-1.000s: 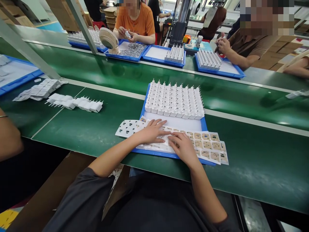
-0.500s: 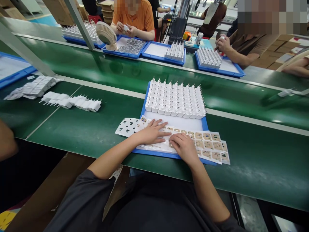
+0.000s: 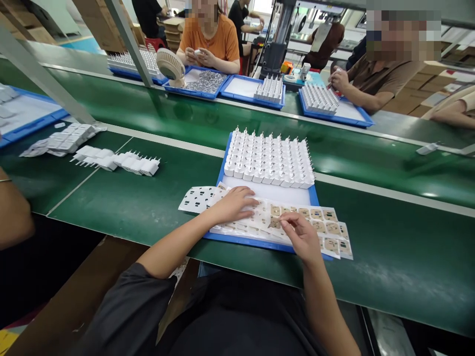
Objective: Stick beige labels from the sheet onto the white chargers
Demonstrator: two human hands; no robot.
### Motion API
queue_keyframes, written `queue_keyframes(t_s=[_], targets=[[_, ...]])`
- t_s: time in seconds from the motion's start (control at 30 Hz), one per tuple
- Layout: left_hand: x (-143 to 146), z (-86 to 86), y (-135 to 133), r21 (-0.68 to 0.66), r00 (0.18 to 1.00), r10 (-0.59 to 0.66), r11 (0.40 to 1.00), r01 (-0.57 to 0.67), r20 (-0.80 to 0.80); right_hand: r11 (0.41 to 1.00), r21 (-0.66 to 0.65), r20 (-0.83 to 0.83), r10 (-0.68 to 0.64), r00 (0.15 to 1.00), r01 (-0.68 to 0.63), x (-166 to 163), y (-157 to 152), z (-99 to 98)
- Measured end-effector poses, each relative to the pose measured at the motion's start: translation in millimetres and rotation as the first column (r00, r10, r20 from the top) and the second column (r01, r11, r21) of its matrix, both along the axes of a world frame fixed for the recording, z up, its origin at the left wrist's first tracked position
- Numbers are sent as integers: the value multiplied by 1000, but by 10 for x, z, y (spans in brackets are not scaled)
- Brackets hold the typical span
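Observation:
My left hand (image 3: pixel 237 203) lies on the left part of a sticker sheet (image 3: pixel 332 227), fingers stretched out over the pale backing. With thumb and fingertips pinched together, my right hand (image 3: pixel 302 235) holds the corner of a tan sticker (image 3: pixel 274 223), which looks partly lifted from the sheet. More sheets lie underneath, and a white one with dark cut-outs (image 3: pixel 196 199) sticks out at the left. All of them rest across the front of a blue tray (image 3: pixel 256 242). Rows of white plug chargers (image 3: pixel 269 160) stand pins up in the tray's far half.
More white chargers (image 3: pixel 135 163) lie on the green bench at left, near another blue tray (image 3: pixel 40 121). A co-worker's arm (image 3: pixel 15 212) is at the left edge. Across the green belt (image 3: pixel 193 118), people handle small white parts beside trays and a fan (image 3: pixel 170 64).
My right hand has moved right and slightly down, from touching the sheet to pinching a sticker's corner. My left hand stays on the sheet, its fingers less spread. The camera view has shifted slightly.

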State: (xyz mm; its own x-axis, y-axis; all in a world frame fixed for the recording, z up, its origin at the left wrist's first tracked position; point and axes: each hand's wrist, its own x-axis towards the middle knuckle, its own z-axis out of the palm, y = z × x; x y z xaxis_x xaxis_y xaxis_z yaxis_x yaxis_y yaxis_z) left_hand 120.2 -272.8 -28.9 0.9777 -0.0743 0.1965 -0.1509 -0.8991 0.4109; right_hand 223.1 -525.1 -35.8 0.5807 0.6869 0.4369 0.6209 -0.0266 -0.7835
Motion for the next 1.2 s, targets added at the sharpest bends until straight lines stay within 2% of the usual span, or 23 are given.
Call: queue_keyframes(t_s=[0.07,0.17,0.23,0.3,0.47,0.6,0.73,1.0,1.2], targets=[[23,31,83,-32,976,170,985,-167,136,1000,-20,-8,9,1000,-9,-16,34,-45],[73,93,273,-70,843,456,887,-456,285,999,-52,42,12,999,-10,-55,72,-71],[128,118,397,-81,782,547,831,-551,300,999,-48,86,15,996,-11,-83,78,-66],[201,113,481,-82,764,589,803,-591,264,999,-45,131,17,991,-11,-106,76,-55],[327,30,534,-40,768,607,789,-613,205,999,-44,189,8,982,0,-150,82,-46],[293,10,568,18,781,591,795,-607,202,999,-43,214,15,977,-6,-162,92,-61],[255,23,583,16,781,600,791,-612,173,998,-68,217,21,976,-6,-162,99,-68],[283,-69,561,116,772,559,782,-612,304,998,-66,230,25,973,-11,-185,117,-71],[259,-121,569,78,756,578,777,-625,306,996,-91,235,27,972,-6,-185,112,-82]])
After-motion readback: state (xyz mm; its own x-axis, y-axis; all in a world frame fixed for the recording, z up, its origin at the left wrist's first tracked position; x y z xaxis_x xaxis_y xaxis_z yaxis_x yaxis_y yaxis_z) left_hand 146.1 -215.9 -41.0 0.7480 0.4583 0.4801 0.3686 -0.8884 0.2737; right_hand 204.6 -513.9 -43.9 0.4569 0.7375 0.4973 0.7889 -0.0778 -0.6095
